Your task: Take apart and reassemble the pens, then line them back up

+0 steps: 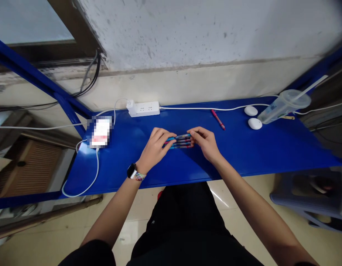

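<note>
Several slim pens [183,141] with blue and reddish parts lie side by side between my hands, over the middle of the blue shelf. My left hand [157,146] is closed round their left ends, thumb in front and fingers behind. At their right ends, the fingers of my right hand [204,142] pinch the bundle. A watch and a patterned band circle my left wrist. Farther back to the right, a red pen [218,119] rests apart on the shelf.
A white power strip [147,109] sits at the back edge, its cord running right. A lit phone [100,132] with a cable lies left. Two white rounded objects [255,123] stand right, beside a tilted clear cup [279,108] with a straw.
</note>
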Demonstrator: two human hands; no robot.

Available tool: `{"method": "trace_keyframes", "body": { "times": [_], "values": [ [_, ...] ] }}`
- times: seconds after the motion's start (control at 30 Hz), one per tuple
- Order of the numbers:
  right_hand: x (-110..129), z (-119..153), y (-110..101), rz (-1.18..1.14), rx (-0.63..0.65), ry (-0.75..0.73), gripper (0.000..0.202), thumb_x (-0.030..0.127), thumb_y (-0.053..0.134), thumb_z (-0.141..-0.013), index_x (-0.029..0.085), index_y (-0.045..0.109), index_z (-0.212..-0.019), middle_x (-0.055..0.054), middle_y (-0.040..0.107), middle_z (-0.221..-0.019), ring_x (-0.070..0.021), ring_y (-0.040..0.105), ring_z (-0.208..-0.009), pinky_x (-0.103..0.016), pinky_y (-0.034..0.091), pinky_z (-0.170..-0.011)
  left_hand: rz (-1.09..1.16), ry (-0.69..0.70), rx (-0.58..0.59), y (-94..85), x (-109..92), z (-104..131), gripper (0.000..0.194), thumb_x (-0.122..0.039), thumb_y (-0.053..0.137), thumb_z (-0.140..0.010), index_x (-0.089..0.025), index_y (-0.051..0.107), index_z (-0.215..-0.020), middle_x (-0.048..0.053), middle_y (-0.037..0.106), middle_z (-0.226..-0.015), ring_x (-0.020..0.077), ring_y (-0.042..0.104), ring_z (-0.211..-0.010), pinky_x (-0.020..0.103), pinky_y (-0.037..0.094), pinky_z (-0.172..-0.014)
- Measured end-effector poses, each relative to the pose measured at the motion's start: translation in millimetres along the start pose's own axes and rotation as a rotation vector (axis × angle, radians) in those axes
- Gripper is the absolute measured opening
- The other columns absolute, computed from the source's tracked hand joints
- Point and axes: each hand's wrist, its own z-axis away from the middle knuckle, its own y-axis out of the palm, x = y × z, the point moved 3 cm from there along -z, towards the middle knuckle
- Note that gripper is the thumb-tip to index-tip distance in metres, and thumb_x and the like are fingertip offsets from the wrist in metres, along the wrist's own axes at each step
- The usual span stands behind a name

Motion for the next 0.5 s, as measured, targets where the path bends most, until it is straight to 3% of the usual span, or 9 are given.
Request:
{"method": "trace_keyframes", "body": {
  "times": [0.07, 0.13, 0.33, 0.5],
  "values": [
    [1.1, -17.2, 0.3, -0.125, 0.005, 0.086, 0.033, 0.052, 0.098, -0.08, 0.025, 0.085, -0.094, 0.0, 0.071, -0.074, -0.016, 0.061, -0.058, -0.033, 0.055, -0.056, 0.006, 0.006, -0.014, 0.9, 9.2, -11.5, 0.02, -0.035, 0.068, -0.114, -0.027, 0.078, -0.13, 0.01, 0.079, -0.116, 0.03, 0.07, -0.113, 0.051, 0.058, -0.104],
    [4.3, -33.1, 0.8, -0.179, 0.006, 0.108, 0.031, 0.047, 0.099, -0.075, 0.023, 0.085, -0.089, -0.001, 0.07, -0.074, -0.0148, 0.06, -0.059, -0.031, 0.055, -0.054, 0.024, 0.002, -0.056, 2.7, 19.3, -21.5, 0.017, -0.033, 0.069, -0.113, -0.026, 0.078, -0.126, 0.01, 0.078, -0.116, 0.0289, 0.072, -0.112, 0.049, 0.06, -0.102],
    [11.1, -74.0, 2.0, -0.176, 0.063, 0.134, 0.026, 0.04, 0.098, -0.069, 0.02, 0.085, -0.081, -0.004, 0.072, -0.073, -0.0156, 0.062, -0.061, -0.03, 0.056, -0.051, 0.1, 0.007, -0.144, 7.0, 49.9, -43.2, 0.013, -0.033, 0.073, -0.111, -0.026, 0.082, -0.116, 0.009, 0.077, -0.111, 0.0261, 0.075, -0.105, 0.045, 0.063, -0.096],
    [8.4, -98.4, -2.0, -0.154, 0.139, 0.055, 0.034, 0.043, 0.105, -0.065, 0.018, 0.086, -0.078, -0.005, 0.074, -0.07, -0.0147, 0.063, -0.056, -0.03, 0.059, -0.05, 0.076, 0.046, -0.081, 3.9, 66.9, -54.3, 0.02, -0.039, 0.07, -0.113, -0.027, 0.084, -0.119, 0.01, 0.079, -0.11, 0.0275, 0.074, -0.105, 0.048, 0.061, -0.099]
  ]
}}
